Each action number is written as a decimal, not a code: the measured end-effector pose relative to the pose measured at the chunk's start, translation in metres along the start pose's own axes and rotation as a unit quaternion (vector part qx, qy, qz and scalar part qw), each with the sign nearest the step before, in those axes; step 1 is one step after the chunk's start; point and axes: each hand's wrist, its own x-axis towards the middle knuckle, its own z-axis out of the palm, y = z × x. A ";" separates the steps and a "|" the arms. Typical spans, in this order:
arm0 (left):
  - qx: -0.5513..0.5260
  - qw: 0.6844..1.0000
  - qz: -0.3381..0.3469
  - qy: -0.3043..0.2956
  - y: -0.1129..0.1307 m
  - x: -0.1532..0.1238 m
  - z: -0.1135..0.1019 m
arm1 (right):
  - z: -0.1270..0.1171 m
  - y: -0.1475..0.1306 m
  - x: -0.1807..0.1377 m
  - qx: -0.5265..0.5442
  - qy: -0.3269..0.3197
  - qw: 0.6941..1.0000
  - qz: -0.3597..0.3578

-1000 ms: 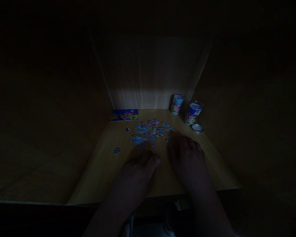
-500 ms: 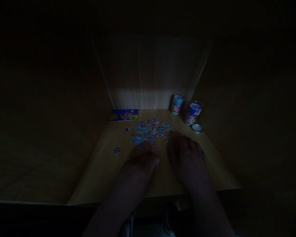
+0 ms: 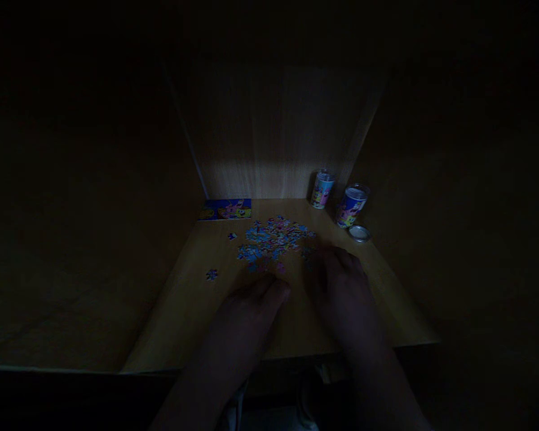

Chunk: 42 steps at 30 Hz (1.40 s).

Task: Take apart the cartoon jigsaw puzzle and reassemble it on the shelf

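On the smooth wood-grain table [image 3: 184, 311], dim light could hide small pieces. The heap of flat, knobbed puzzle pieces [image 3: 272, 239] lies at twelve o'clock from both hands. The right hand [image 3: 341, 287], curled palm-down, could scatter its edge; left hand [image 3: 256, 308] rests flat; what either holds I cannot tell.

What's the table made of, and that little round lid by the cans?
The table looks like light wood or wood-look laminate: pale grain lines run through it and through the back panel, with a smooth matt finish. The round lid looks like shiny metal, silvery with a bright rim, though the dim light leaves plastic possible.
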 end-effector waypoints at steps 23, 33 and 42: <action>-0.011 1.000 0.013 0.018 0.003 0.002 -0.003 | -0.002 -0.005 0.002 0.019 -0.010 1.000 -0.014; -0.005 1.000 0.014 0.023 0.000 0.000 0.001 | -0.001 -0.004 0.002 0.023 -0.014 1.000 -0.015; -0.006 1.000 0.013 0.016 0.001 0.000 0.000 | -0.002 -0.003 0.002 0.012 -0.022 1.000 -0.008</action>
